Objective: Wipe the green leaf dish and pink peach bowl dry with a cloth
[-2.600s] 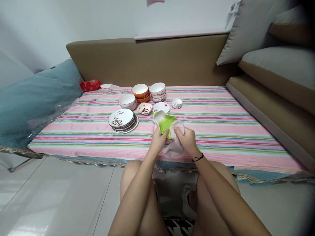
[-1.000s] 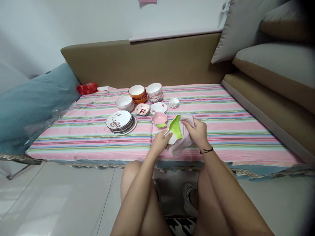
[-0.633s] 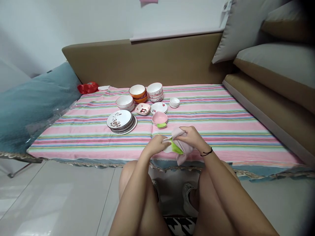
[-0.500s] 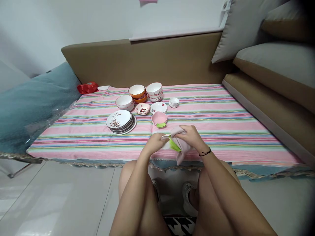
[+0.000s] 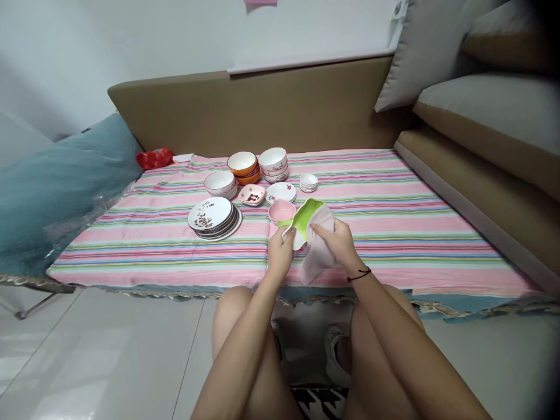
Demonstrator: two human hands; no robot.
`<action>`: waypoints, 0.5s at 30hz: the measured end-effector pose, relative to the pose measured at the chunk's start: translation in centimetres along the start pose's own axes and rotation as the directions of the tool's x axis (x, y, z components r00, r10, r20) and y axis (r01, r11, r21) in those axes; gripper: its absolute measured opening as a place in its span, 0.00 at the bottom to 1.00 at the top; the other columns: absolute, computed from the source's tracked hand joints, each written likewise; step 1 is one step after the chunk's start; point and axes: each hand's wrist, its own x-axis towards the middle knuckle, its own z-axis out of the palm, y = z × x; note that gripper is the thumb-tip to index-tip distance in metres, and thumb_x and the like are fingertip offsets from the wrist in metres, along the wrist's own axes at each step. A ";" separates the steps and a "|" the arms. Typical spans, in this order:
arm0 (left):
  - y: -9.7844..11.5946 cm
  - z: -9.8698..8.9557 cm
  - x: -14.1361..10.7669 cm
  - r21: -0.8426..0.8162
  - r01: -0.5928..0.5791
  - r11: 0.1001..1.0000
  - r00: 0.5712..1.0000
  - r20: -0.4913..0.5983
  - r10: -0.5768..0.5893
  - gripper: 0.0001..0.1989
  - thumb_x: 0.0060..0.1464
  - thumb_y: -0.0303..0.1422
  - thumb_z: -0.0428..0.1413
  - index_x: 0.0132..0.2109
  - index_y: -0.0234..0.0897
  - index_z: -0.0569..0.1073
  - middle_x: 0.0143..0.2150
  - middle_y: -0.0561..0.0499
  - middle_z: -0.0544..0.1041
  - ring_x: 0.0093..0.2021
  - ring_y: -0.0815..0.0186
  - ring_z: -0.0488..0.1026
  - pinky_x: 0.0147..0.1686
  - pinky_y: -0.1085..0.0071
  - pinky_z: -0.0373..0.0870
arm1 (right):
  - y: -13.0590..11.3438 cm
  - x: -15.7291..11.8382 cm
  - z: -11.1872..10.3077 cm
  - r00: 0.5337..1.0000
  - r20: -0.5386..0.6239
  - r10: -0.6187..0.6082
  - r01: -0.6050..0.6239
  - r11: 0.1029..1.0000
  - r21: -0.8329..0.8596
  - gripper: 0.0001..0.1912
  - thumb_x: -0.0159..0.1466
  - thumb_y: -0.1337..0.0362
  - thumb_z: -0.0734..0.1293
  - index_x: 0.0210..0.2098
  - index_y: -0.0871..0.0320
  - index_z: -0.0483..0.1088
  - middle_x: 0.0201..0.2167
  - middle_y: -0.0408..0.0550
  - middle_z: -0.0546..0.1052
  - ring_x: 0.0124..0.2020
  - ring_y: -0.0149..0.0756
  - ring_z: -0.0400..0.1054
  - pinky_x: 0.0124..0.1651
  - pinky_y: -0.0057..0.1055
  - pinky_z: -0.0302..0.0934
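My left hand (image 5: pixel 280 252) grips the white end of a green-and-white leaf-shaped dish (image 5: pixel 303 218), its green inner face tilted up. A pale pink cloth (image 5: pixel 315 256) is bunched in my right hand (image 5: pixel 340 240), which presses it against the dish's right side. The cloth's loose end hangs below, over the sofa's near edge. Just behind the dish sits a pink bowl (image 5: pixel 281 210), and a bit of green shows at its near rim, partly hidden by my left hand and the dish.
Stacked plates (image 5: pixel 212 214) stand to the left. Behind are white bowls (image 5: pixel 220 183), orange bowls (image 5: pixel 242 164), taller white bowls (image 5: pixel 273 158), a square dish (image 5: pixel 252 195), flowered plates (image 5: pixel 280 191) and small dishes (image 5: pixel 308 182). All rest on a striped cloth (image 5: pixel 394 233). Cushions (image 5: pixel 494 116) lie right.
My hands have raised the leaf-shaped dish and turned it so more of its green face shows. The cloth now lies along its right side. The other dishes stay put.
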 end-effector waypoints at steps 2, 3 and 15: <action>-0.2 0.3 -0.2 0.054 -0.032 0.998 0.999 0.018 0.031 0.12 0.55 0.40 0.49 0.34 0.36 0.72 0.22 0.53 0.70 0.26 0.67 0.67 0.26 0.74 0.61 | 0.2 -0.2 0.5 0.998 0.032 0.047 -0.050 0.993 0.105 0.21 0.47 0.54 0.73 0.35 0.63 0.72 0.33 0.51 0.77 0.31 0.38 0.69 0.33 0.32 0.62; -0.3 0.3 -0.3 0.080 -0.047 0.996 0.999 0.029 0.045 0.12 0.55 0.40 0.49 0.35 0.37 0.72 0.23 0.53 0.70 0.26 0.67 0.67 0.26 0.74 0.61 | 0.3 -0.3 0.6 0.998 0.034 0.057 -0.061 0.990 0.126 0.23 0.46 0.54 0.74 0.35 0.63 0.72 0.34 0.52 0.78 0.31 0.38 0.69 0.33 0.32 0.62; 0.2 -0.2 -0.2 0.370 -0.235 0.899 0.966 0.189 0.175 0.13 0.56 0.38 0.48 0.36 0.36 0.74 0.27 0.50 0.74 0.28 0.66 0.67 0.29 0.73 0.58 | -0.1 1.1 -2.0 0.958 -0.182 -0.222 0.149 0.926 -0.348 0.21 0.48 0.47 0.70 0.20 0.61 0.71 0.17 0.43 0.70 0.22 0.32 0.60 0.26 0.28 0.51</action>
